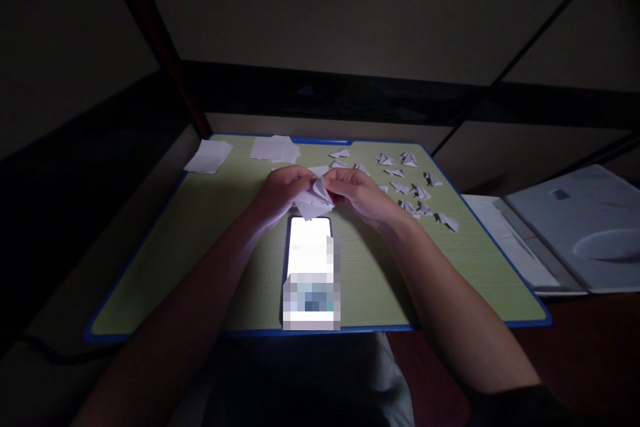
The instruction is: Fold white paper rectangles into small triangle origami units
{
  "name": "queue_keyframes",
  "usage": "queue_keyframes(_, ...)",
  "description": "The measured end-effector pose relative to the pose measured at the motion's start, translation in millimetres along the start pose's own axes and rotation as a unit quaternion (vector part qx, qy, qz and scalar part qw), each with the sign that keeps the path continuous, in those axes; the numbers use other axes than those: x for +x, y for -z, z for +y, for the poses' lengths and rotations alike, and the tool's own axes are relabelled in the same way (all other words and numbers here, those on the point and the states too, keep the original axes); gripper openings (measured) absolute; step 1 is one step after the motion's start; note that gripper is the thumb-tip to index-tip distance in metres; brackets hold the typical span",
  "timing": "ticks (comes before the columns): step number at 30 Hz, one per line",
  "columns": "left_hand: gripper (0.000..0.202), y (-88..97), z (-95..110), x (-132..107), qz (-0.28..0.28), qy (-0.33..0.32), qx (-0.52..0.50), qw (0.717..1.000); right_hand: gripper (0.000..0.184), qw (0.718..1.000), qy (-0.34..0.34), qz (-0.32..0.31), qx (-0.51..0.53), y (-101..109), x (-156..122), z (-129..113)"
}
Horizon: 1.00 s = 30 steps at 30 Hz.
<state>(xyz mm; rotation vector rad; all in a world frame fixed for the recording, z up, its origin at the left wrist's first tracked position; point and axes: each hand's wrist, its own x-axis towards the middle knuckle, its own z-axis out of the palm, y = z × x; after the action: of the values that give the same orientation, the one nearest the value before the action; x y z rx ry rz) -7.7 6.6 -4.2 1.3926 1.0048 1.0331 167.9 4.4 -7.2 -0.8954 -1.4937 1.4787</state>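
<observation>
Both my hands meet over the middle of the table, holding one sheet of white paper [313,204] between them. My left hand [287,190] pinches its left side with thumb and fingers. On the other side, my right hand [356,188] grips the paper near a raised, folded flap. Part of the sheet is hidden behind the fingers. Just below the hands lies a phone [311,240] with its screen lit, its lower part blurred out. To the right of my right hand several small folded paper pieces [400,187] are scattered.
The green table [200,267] has a blue rim. Loose white sheets [209,156] lie at its far left corner, and another stack of paper [273,148] sits at the back. A wall stands behind. Right of the table is a grey-white flat case [590,227].
</observation>
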Motion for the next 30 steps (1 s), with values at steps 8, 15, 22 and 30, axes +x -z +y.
queue_keyframes(8,0.019,2.2,-6,5,0.037,-0.012,0.011,0.999,0.041,1.0,-0.017,-0.021,0.01,1,-1,0)
queue_keyframes(15,0.019,2.2,-7,5,0.049,-0.006,-0.015,0.999,0.04,0.999,-0.039,-0.017,0.012,1,-2,0)
queue_keyframes(22,0.018,-2.2,3,0,0.01,0.051,-0.093,0.994,0.042,0.998,-0.05,-0.012,0.048,0,-3,-2)
queue_keyframes(30,0.018,-2.0,3,-1,-0.022,0.068,-0.112,0.991,0.037,0.989,-0.081,-0.029,0.117,1,-2,-3)
